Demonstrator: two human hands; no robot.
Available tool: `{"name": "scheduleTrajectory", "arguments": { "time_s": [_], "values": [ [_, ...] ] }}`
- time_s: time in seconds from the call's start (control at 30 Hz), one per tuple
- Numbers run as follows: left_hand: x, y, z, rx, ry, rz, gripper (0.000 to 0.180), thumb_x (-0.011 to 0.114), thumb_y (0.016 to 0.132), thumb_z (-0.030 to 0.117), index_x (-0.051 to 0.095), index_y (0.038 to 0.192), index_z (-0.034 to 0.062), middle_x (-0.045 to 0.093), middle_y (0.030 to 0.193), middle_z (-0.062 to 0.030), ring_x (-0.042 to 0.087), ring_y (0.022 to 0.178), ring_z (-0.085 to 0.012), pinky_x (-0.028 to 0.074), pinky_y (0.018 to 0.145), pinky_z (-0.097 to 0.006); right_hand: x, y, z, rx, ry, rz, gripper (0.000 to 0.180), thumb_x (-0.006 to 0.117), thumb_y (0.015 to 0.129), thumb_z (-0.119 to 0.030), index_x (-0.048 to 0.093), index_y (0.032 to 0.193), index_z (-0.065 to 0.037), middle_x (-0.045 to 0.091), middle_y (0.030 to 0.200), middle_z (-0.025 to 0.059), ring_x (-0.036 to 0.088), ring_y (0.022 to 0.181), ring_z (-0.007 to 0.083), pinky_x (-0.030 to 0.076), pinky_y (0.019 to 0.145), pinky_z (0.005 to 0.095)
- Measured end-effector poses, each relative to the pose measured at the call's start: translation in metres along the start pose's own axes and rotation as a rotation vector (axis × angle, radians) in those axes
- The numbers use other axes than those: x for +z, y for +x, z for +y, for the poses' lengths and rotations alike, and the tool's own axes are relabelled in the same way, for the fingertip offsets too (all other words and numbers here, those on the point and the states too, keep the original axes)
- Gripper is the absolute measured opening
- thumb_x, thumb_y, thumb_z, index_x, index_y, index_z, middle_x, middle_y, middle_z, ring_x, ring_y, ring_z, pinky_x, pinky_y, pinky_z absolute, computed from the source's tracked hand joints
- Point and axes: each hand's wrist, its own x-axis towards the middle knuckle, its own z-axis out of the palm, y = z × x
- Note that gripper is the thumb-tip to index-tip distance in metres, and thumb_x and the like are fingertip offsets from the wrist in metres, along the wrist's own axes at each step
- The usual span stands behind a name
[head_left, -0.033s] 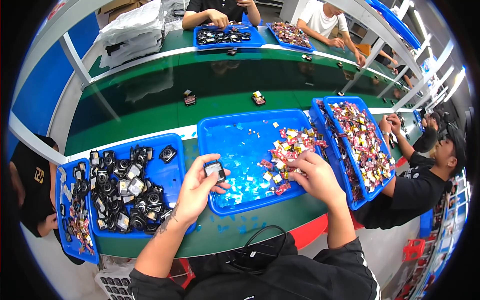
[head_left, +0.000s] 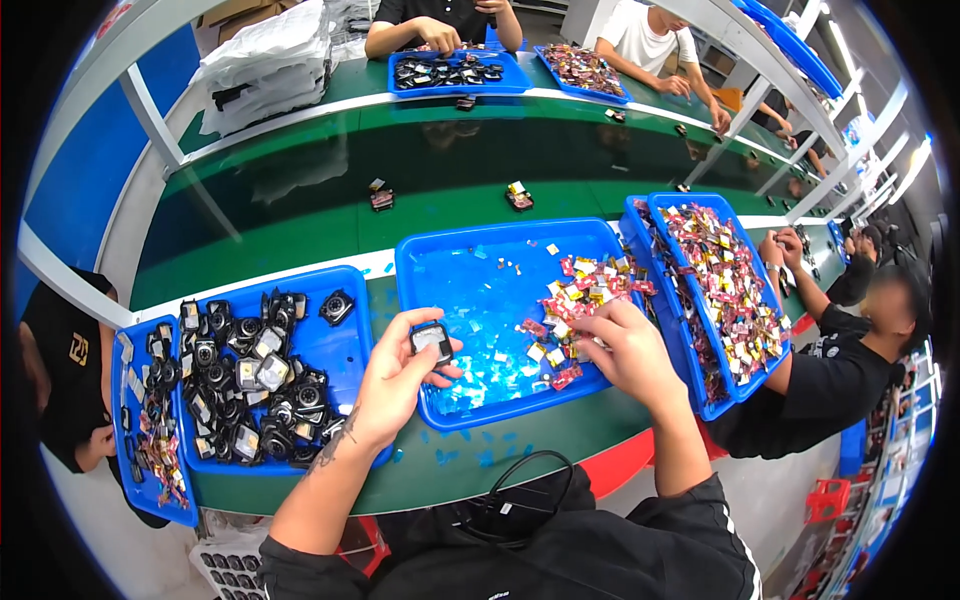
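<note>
Two small dark assemblies [head_left: 519, 198] lie on the long green belt [head_left: 290, 250] straight ahead; two blue trays [head_left: 516, 74] stand across it. One square black casing [head_left: 429, 341], round-cornered with a pale grey face, is pinched in the left hand's [head_left: 388, 378] closed grip, over the left part of a rectangular blue plastic tray [head_left: 500, 229]. The right hand [head_left: 632, 355] bends its fingers over that tray's heap of red, yellow and white parts [head_left: 575, 298]; I cannot tell whether its grip has one.
</note>
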Motion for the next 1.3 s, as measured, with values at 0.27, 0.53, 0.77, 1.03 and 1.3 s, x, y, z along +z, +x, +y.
{"name": "scheduleTrajectory", "arguments": {
  "time_s": [0.27, 0.53, 0.77, 1.03, 1.3],
  "values": [
    [0.0, -0.002, 0.0, 0.028, 0.096, -0.031, 0.036, 0.049, 0.098, 0.011, 0.044, 0.133, 0.0045, 0.064, 0.109, -0.0142, 0.067, 0.088, -0.0193, 0.053, 0.073, -0.028, 0.017, 0.006, -0.003, -0.026, -0.231, -0.11, 0.014, 0.074, 0.072, -0.013, 0.066, 0.08, -0.006, 0.057, 0.093, 0.0054, 0.055, 0.095, 0.0274, 0.044, 0.078, 0.0407],
    [0.002, -0.003, 0.001, 0.033, 0.055, -0.033, 0.038, 0.049, 0.098, 0.01, 0.042, 0.136, 0.0067, 0.064, 0.11, -0.0135, 0.067, 0.087, -0.0181, 0.053, 0.072, -0.027, -0.011, 0.012, -0.006, 0.1, 0.234, 0.129, 0.009, 0.073, 0.075, -0.002, 0.067, 0.082, -0.004, 0.059, 0.095, 0.0081, 0.059, 0.087, 0.0236, 0.048, 0.076, 0.0307],
    [0.003, -0.003, 0.006, 0.027, 0.113, -0.015, 0.031, 0.05, 0.097, 0.01, 0.053, 0.128, 0.0044, 0.064, 0.109, -0.0123, 0.066, 0.087, -0.0171, 0.053, 0.072, -0.027, -0.005, 0.008, 0.025, 0.511, 1.119, 0.363, 0.023, 0.064, 0.089, -0.004, 0.061, 0.112, -0.001, 0.059, 0.082, -0.004, 0.05, 0.068, 0.0014, 0.036, 0.058, 0.0156],
    [0.002, -0.005, 0.001, 0.05, 0.139, -0.034, 0.021, 0.058, 0.096, 0.011, 0.064, 0.113, 0.0009, 0.065, 0.106, -0.0066, 0.066, 0.085, -0.0148, 0.052, 0.072, -0.026, -0.031, 0.015, 0.021, 0.422, 0.844, 0.43, 0.014, 0.064, 0.086, 0.001, 0.066, 0.099, 0.004, 0.063, 0.079, -0.0011, 0.054, 0.068, 0.0027, 0.042, 0.06, 0.0178],
    [0.007, -0.008, 0.007, 0.172, 0.34, 0.033, 0.024, 0.069, 0.084, 0.002, 0.071, 0.108, 0.0035, 0.056, 0.11, -0.0078, 0.06, 0.1, -0.0159, 0.053, 0.081, -0.026, 0.013, 0.025, -0.025, 0.326, 0.73, 0.228, 0.016, 0.068, 0.083, 0.004, 0.067, 0.099, 0.002, 0.062, 0.078, -0.0026, 0.05, 0.064, -0.0001, 0.038, 0.055, 0.0159]
  ]
}}
